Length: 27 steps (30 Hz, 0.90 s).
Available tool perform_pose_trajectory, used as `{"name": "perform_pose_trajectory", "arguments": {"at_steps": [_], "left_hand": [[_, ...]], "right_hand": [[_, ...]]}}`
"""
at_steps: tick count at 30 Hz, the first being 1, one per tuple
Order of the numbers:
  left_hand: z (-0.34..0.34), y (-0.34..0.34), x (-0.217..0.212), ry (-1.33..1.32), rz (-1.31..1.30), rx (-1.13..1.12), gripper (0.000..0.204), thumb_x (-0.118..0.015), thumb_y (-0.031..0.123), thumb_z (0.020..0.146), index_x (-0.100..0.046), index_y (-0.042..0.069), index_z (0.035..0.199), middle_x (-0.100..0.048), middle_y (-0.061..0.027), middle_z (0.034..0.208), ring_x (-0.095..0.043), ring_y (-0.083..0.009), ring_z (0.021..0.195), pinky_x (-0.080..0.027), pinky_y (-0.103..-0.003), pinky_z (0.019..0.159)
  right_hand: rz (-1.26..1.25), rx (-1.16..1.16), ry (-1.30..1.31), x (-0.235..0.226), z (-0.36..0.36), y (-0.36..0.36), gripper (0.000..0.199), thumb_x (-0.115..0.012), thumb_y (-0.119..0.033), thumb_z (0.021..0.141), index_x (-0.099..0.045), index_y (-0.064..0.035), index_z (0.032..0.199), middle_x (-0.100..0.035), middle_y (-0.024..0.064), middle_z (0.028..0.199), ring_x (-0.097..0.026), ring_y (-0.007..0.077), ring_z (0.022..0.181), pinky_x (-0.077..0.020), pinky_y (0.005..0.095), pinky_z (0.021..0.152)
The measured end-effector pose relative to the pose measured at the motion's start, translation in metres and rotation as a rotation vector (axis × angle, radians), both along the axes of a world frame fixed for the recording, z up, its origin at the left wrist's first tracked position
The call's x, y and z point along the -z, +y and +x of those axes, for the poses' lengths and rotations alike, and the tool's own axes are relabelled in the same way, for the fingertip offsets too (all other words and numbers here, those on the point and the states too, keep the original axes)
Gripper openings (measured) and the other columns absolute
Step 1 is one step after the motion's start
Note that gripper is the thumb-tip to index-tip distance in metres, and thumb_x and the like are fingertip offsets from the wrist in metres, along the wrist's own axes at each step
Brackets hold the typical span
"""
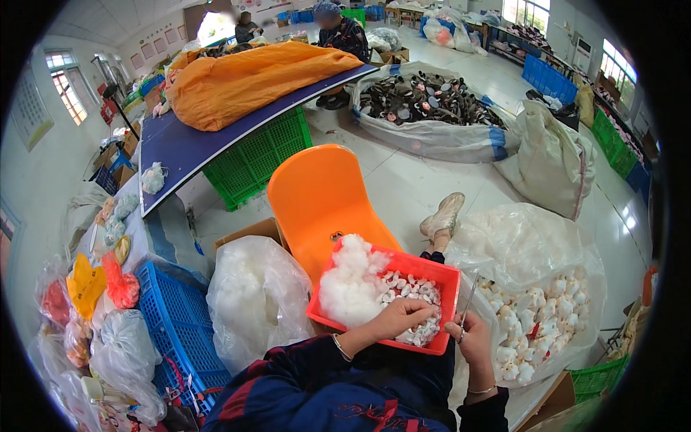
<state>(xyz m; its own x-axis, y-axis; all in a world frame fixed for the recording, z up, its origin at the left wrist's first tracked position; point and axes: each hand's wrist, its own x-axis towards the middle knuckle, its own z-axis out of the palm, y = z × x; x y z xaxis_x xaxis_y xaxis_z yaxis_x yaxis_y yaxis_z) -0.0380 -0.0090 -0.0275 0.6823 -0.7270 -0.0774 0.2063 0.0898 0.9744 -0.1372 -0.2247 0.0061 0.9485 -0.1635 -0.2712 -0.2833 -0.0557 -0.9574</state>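
A red plastic tray (443, 275) rests on an orange chair (317, 194) in front of me. It holds a heap of white stuffing (350, 284) and several small white stuffed pieces (410, 290). My left hand (404, 315) reaches into the tray, its fingers closed around one small white piece. My right hand (473, 337) hovers just right of the tray, pinching a thin metal rod (468, 297) that points upward.
A clear bag of finished white pieces (540, 317) lies at my right. A bag of white stuffing (252, 295) and a blue crate (169, 317) stand at my left. Behind are a green crate (255, 162), a blue board (180, 144) with an orange bag (245, 79), and other people.
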Motion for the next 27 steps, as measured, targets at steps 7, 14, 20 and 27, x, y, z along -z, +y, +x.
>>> {"name": "perform_pose_trajectory", "arguments": {"at_steps": [7,14,20,27], "left_hand": [[-0.021,-0.009,-0.002,0.025,-0.158,0.002,0.018,-0.065,0.01,0.101,-0.064,0.004,0.119,-0.067,0.002,0.099,-0.06,-0.0044,0.087,-0.049,-0.021,0.075],[-0.025,0.002,-0.004,0.366,-0.05,0.039,0.01,-0.066,0.01,0.1,-0.067,0.004,0.108,-0.069,-0.0019,0.091,-0.063,-0.0072,0.076,-0.054,-0.023,0.069],[-0.036,0.012,0.002,0.53,-0.104,0.231,0.012,-0.068,0.014,0.1,-0.068,0.003,0.105,-0.069,-0.0022,0.089,-0.063,-0.006,0.073,-0.054,-0.022,0.067],[0.045,0.033,-0.018,-0.013,0.211,-0.043,0.01,-0.071,0.012,0.096,-0.071,0.003,0.101,-0.067,0.0028,0.085,-0.058,-0.0032,0.073,-0.048,-0.02,0.065]], "right_hand": [[0.121,-0.002,-0.114,-0.004,0.0,0.025,0.016,-0.077,-0.011,0.091,-0.071,-0.0004,0.101,-0.069,0.0014,0.088,-0.063,0.0083,0.079,-0.0519,0.0242,0.073],[-0.029,-0.085,-0.086,-0.005,-0.009,0.022,0.02,-0.079,-0.019,0.089,-0.071,-0.0003,0.092,-0.065,-0.0048,0.079,-0.055,0.0043,0.075,-0.0461,0.0221,0.067],[0.238,-0.2,-0.146,0.008,-0.026,0.021,0.016,-0.08,-0.013,0.088,-0.071,-0.0014,0.093,-0.063,-0.0058,0.081,-0.053,0.0019,0.074,-0.0437,0.0202,0.064],[0.314,-0.045,0.108,0.011,-0.018,-0.012,0.018,-0.081,-0.009,0.086,-0.07,0.0011,0.096,-0.068,0.0011,0.079,-0.061,0.0058,0.07,-0.0476,0.0213,0.064]]}}
